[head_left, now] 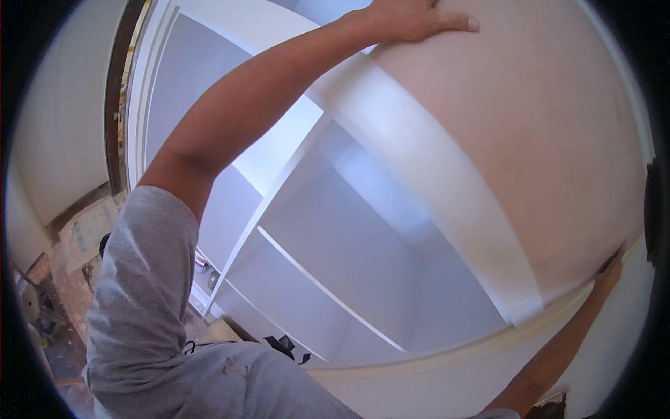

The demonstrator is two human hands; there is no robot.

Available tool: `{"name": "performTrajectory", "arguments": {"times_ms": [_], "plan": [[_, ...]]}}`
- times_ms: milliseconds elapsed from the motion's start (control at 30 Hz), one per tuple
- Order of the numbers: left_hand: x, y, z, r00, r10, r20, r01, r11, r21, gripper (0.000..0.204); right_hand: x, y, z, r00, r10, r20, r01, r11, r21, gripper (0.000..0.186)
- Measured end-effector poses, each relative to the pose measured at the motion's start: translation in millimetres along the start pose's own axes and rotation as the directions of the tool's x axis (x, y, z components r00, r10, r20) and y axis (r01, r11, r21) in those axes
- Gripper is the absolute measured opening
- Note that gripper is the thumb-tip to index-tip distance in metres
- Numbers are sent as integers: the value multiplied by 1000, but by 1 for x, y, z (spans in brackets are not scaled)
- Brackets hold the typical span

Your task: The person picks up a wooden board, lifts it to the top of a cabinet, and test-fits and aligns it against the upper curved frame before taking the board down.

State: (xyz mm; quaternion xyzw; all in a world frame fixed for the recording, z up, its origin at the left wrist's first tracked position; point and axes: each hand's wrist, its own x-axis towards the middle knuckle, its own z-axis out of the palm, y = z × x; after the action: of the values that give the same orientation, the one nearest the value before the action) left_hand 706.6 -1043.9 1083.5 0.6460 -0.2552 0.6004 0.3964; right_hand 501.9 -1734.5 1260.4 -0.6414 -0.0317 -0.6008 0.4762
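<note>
My left hand point(412, 21) presses on a large pinkish-beige panel point(502, 133) at the upper right, thumb spread across its face and other fingertips partly cut off by the frame. My right hand point(608, 271) grips the panel's lower right edge, fingertips mostly hidden. A wide white band point(460, 181) runs along the panel's left side. Behind it, a white cabinet point(314, 216) shows open compartments divided by shelves.
A pale door or wall point(56, 112) stands at the far left beside a dark frame strip point(112, 119). Debris and paper point(80, 244) lie on the floor below it. Small black items point(279, 346) sit at the cabinet's lower front.
</note>
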Motion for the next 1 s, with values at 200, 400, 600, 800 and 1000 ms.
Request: {"name": "performTrajectory", "arguments": {"times_ms": [200, 400, 600, 800, 1000], "plan": [[29, -12, -13, 965, -11, 263, 88, 955, -283, 67, 3, 3, -46, 970, -122, 211, 128, 992, -17, 74], [24, 0, -7, 955, -97, 281, 201, 907, -370, 56, -32, 12, -15, 906, -419, -52, 340, 797, -500, 56], [9, -10, -12, 982, -139, 128, 174, 927, -331, 44, -83, -22, 51, 849, -430, -306, 279, 858, -432, 52], [20, -16, -15, 985, -173, -25, 172, 985, -27, 55, -103, -23, 63, 878, -375, -298, 301, 916, -266, 49], [9, 15, 19, 965, -197, -172, 220, 967, 127, 65, -95, -28, 17, 953, -260, -155, 193, 916, -350, 45]]}}
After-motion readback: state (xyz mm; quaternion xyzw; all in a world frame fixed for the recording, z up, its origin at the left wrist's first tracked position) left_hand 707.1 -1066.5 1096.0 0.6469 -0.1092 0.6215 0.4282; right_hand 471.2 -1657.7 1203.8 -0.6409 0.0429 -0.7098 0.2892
